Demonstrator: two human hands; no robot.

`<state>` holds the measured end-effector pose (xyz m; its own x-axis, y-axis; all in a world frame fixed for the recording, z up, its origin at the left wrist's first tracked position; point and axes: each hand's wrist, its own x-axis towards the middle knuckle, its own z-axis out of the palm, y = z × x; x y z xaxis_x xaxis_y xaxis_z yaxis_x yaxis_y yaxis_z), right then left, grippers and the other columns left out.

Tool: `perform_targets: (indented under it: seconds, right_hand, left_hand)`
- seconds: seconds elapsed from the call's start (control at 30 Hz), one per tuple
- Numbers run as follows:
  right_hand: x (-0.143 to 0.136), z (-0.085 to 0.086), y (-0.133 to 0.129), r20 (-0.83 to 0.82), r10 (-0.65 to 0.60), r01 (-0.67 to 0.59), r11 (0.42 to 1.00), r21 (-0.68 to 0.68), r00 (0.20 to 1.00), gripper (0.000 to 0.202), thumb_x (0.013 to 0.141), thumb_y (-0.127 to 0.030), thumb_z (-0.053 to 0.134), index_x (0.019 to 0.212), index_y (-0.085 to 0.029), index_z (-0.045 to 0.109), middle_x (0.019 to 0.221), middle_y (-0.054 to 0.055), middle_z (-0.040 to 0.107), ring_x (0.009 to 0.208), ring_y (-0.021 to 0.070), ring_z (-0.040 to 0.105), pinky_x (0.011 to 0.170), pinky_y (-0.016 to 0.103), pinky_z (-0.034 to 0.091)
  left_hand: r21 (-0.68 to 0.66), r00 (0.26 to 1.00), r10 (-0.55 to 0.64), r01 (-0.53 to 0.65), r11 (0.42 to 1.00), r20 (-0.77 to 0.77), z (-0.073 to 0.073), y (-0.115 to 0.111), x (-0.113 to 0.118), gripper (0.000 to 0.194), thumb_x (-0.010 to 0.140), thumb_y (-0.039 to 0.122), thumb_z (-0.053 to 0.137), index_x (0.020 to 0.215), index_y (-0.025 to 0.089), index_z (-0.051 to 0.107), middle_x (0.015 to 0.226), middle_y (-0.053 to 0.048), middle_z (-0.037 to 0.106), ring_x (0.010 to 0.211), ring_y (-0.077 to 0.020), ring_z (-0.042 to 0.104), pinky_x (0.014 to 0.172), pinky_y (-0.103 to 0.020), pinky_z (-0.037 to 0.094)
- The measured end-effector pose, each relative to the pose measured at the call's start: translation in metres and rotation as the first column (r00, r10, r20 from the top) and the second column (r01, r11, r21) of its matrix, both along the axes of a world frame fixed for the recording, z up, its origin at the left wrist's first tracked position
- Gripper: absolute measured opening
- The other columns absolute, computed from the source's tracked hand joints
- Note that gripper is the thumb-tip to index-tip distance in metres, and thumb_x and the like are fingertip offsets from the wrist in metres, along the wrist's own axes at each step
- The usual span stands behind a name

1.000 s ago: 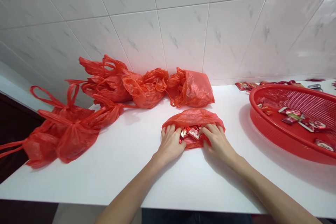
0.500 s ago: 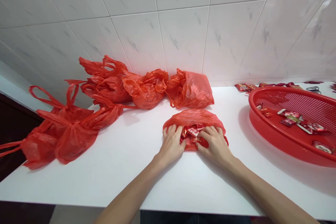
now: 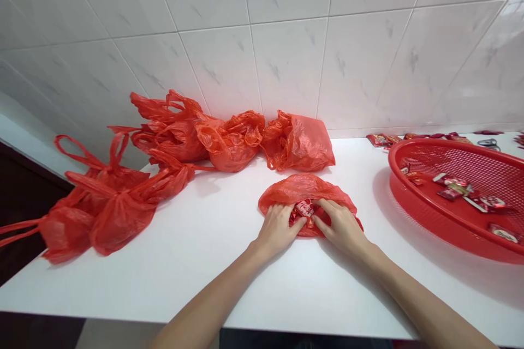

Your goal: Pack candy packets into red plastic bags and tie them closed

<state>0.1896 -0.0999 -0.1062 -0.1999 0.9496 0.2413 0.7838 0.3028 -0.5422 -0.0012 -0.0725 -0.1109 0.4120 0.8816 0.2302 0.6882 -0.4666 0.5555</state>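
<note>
An indoor room — home or shop, unclear — with marbled wall tiles [image 3: 289, 60] behind a white tabletop [image 3: 196, 251]

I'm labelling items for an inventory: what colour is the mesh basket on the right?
Red, rim and mesh alike; the head view shows the basket best.

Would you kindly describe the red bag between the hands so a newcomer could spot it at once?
Find the red basket at the right of the white table. To its left, in front of the bags by the tiled wall, lies the open bag. Unlike them, its mouth gapes between the left hand and the right hand, showing wrapped packets.
</note>
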Motion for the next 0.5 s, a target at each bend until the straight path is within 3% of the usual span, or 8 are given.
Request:
perform_targets:
  seconds: [0.13,0.27,0.33,0.4,0.5]
  right_hand:
    - [-0.002,-0.003,0.001,0.016,0.054,-0.053,0.999,-0.011,0.998,0.022,0.09,-0.022,0.06,0.112,-0.019,0.064,0.111,0.011,0.072,0.099,0.0286,0.067,0.082,0.041,0.049]
    - [-0.003,-0.01,0.002,0.005,0.041,-0.041,0.999,0.016,0.999,0.031,0.09,-0.017,0.055,0.119,-0.02,0.064,0.116,0.012,0.07,0.103,0.0297,0.067,0.087,0.045,0.05]
    - [-0.001,-0.013,0.004,-0.038,-0.009,0.011,0.999,0.044,0.999,0.034,0.089,-0.016,0.052,0.121,-0.019,0.063,0.117,0.014,0.069,0.1,0.0303,0.067,0.086,0.047,0.051]
    - [0.001,-0.013,0.005,-0.121,-0.039,0.05,0.995,0.082,0.992,0.032,0.089,-0.02,0.052,0.119,-0.018,0.064,0.114,0.014,0.069,0.099,0.0309,0.067,0.083,0.047,0.052]
    - [0.003,-0.006,0.007,-0.337,-0.017,0.056,0.993,0.107,0.941,0.026,0.091,-0.03,0.054,0.112,-0.018,0.064,0.107,0.012,0.071,0.096,0.0285,0.067,0.085,0.044,0.052]
  left_hand:
    - [0.002,0.998,0.059,-0.059,0.998,0.019,-0.003,0.005,0.008,0.035,0.093,0.028,0.059,0.127,0.02,0.068,0.12,-0.012,0.075,0.115,-0.0336,0.065,0.103,-0.055,0.045]
    - [-0.012,0.96,0.077,-0.077,0.997,0.268,-0.002,0.008,0.006,0.027,0.088,0.02,0.063,0.113,0.022,0.075,0.113,-0.009,0.078,0.11,-0.0293,0.067,0.103,-0.052,0.047]
    - [-0.062,0.878,0.084,-0.063,0.996,0.471,0.002,0.008,0.004,0.025,0.087,0.02,0.063,0.109,0.02,0.075,0.109,-0.009,0.078,0.101,-0.0247,0.07,0.098,-0.044,0.053]
    - [-0.162,0.751,0.129,-0.03,0.986,0.647,0.008,0.007,0.002,0.024,0.085,0.025,0.066,0.106,0.018,0.075,0.104,-0.009,0.078,0.093,-0.0212,0.072,0.088,-0.036,0.057]
    - [-0.294,0.588,0.216,0.038,0.955,0.779,0.015,0.004,0.003,0.028,0.077,0.031,0.075,0.1,0.016,0.074,0.097,-0.008,0.077,0.085,-0.0187,0.073,0.08,-0.03,0.059]
